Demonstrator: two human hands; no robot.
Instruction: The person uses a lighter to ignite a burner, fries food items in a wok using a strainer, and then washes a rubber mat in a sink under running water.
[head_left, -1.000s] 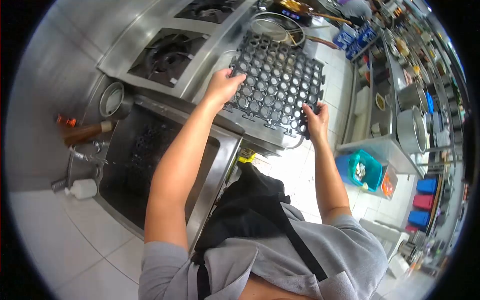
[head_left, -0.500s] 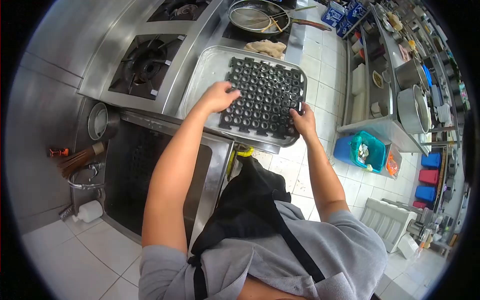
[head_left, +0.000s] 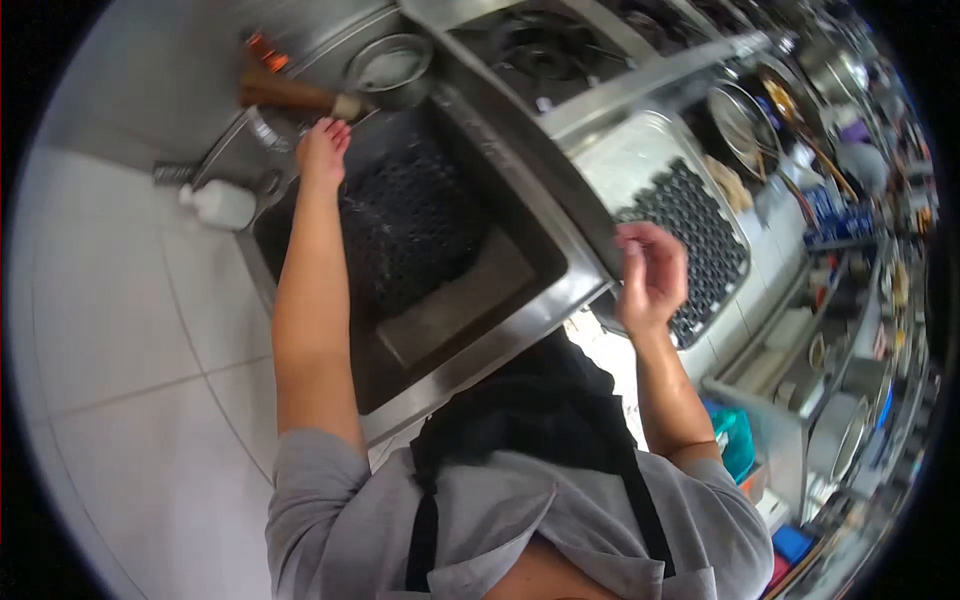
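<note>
My left hand (head_left: 323, 152) is over the left side of the sink (head_left: 545, 250), beside the tap (head_left: 268, 130). Its fingers are loosely bent and apart, and I see nothing in them. Below and to its right, a dark perforated rubber mat (head_left: 415, 225) lies in the sink, with streaks of water over it. My right hand (head_left: 655, 275) is raised between the sink and a metal tray (head_left: 632, 148), its fingers curled but apart and nothing in them. On the tray rests another black rubber mat (head_left: 695, 225), partly hidden by that hand.
A straw-like brush (head_left: 290, 95) and a metal bowl (head_left: 390, 68) are at the sink's back rim. A white bottle (head_left: 222, 206) stands left of the sink. Stove burners (head_left: 545, 55), a pan (head_left: 742, 120) and a cloth (head_left: 728, 183) lie beyond the tray.
My view has turned left toward the sink. Both hands have come away from the mat on the tray, the left one moving over to the tap.
</note>
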